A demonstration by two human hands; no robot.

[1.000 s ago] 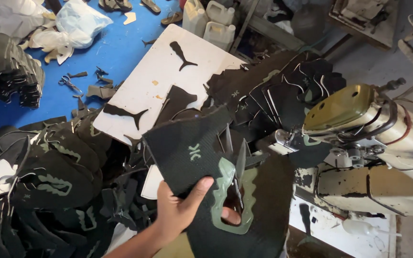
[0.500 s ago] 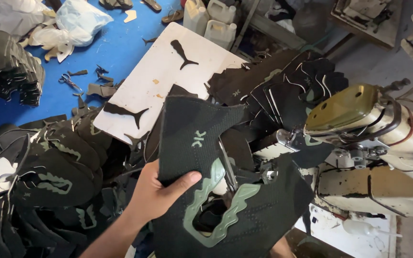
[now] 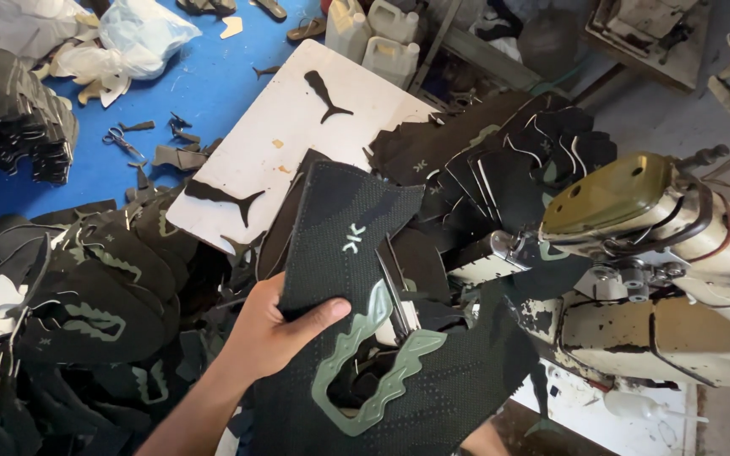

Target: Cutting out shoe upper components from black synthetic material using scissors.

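My left hand [image 3: 276, 333] grips a black knit shoe upper [image 3: 356, 321] with a pale green trim around its opening, thumb lying across its left edge. The piece is held flat in front of me, just left of a cream sewing machine [image 3: 661, 253]. Only a sliver of my right hand [image 3: 479, 441] shows at the bottom edge, under the upper's lower right part; its fingers are hidden.
Piles of similar black uppers lie at the left [image 3: 86, 304] and behind the machine [image 3: 509, 169]. A white board [image 3: 297, 127] with black cut-out shapes rests on a blue floor [image 3: 187, 84]. Scissors [image 3: 120, 142], plastic bags [image 3: 141, 34] and white jugs [image 3: 373, 38] sit farther back.
My left hand has shifted its grip to the upper's left edge and spread the piece out flat, moving it slightly up and to the right. The right hand has dropped from view beneath it.
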